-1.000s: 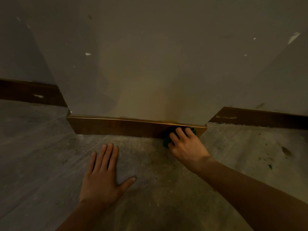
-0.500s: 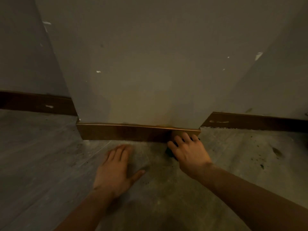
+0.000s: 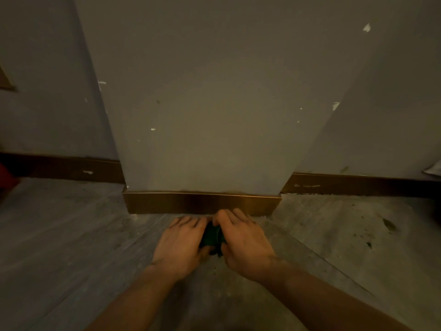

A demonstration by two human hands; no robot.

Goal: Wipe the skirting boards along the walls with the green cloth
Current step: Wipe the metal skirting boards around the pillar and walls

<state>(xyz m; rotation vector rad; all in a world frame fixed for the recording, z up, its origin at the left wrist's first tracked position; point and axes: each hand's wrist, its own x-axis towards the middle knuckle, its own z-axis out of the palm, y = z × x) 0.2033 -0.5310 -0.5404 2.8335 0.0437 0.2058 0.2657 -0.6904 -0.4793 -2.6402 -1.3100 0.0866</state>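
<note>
Near, both hands share the green cloth — left hand and right hand each in a clenched grip on it, above the floor. Just beyond, the skirting board runs left–right, equally near either hand.

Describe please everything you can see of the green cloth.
The green cloth is dark green and looks soft and bunched, not spread flat. Only a small part shows, in the gap between the left hand and the right hand, which both close around it. It sits low over the grey floor, just in front of the shiny brown skirting board and not pressed on it. Its full size and shape are hidden.
</note>
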